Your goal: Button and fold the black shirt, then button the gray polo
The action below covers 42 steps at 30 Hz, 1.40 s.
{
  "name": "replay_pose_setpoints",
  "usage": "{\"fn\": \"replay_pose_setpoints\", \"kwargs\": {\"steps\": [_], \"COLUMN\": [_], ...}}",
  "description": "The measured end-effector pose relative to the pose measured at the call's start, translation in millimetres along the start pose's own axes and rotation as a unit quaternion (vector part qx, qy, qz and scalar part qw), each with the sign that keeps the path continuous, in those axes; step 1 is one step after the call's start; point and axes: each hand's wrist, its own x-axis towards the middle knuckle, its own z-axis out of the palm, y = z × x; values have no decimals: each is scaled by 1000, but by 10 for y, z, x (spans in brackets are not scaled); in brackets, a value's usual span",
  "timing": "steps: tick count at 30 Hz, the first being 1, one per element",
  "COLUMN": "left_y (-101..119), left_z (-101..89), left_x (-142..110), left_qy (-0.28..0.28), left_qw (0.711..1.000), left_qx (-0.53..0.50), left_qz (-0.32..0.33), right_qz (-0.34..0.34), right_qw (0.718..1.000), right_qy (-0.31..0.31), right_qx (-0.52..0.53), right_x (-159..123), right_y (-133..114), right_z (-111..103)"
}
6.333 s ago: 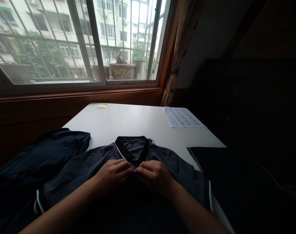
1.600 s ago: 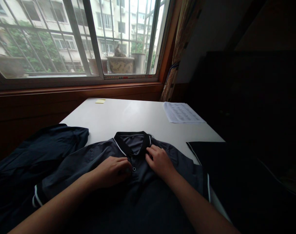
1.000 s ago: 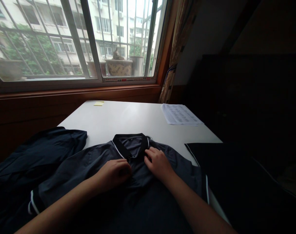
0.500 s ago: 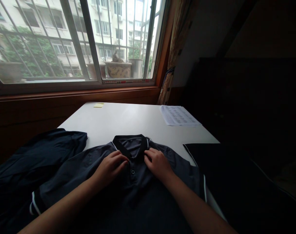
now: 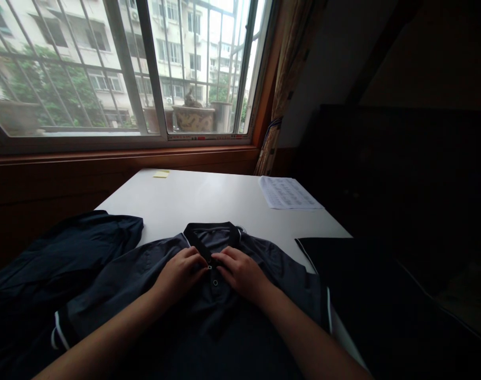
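Note:
A dark grey polo shirt [image 5: 145,269] with a black, white-edged collar [image 5: 211,232] lies front up on the white table [image 5: 208,198]. My left hand [image 5: 180,272] and my right hand [image 5: 240,272] rest on its chest just below the collar, fingertips meeting at the button placket [image 5: 213,274]. Both hands pinch the placket edges beside the top button. A second small button shows just below my fingertips.
Another dark garment [image 5: 66,248] lies bunched at the left. A black piece of clothing [image 5: 343,264] covers the table's right corner. A printed sheet [image 5: 288,192] and a yellow sticky note [image 5: 161,173] lie toward the far edge under the window.
My right hand has slid from the collar's right side to the placket, and my left hand has crept up so the fingertips now meet at the top button.

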Motion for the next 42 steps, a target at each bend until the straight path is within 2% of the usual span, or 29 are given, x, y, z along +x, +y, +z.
{"fn": "replay_pose_setpoints", "kwargs": {"steps": [9,18,24,32,42], "left_y": [-46,89,138,77,108], "left_z": [50,-51,-77,-67,-47], "left_x": [0,42,78,47,63], "left_qy": [-28,-71,-98,-51,6], "left_qw": [995,961,948,951,960], "left_qx": [92,221,252,243,179], "left_qz": [24,153,168,183,215], "right_qz": [3,-4,-11,-25,-23], "right_qw": [1000,1000,998,993,991], "right_qy": [-1,23,47,88,80], "right_qx": [-17,-11,30,71,106], "right_x": [-3,-40,-44,-54,-32], "right_y": [42,52,65,76,60], "right_z": [-10,-28,-36,-46,-44]}}
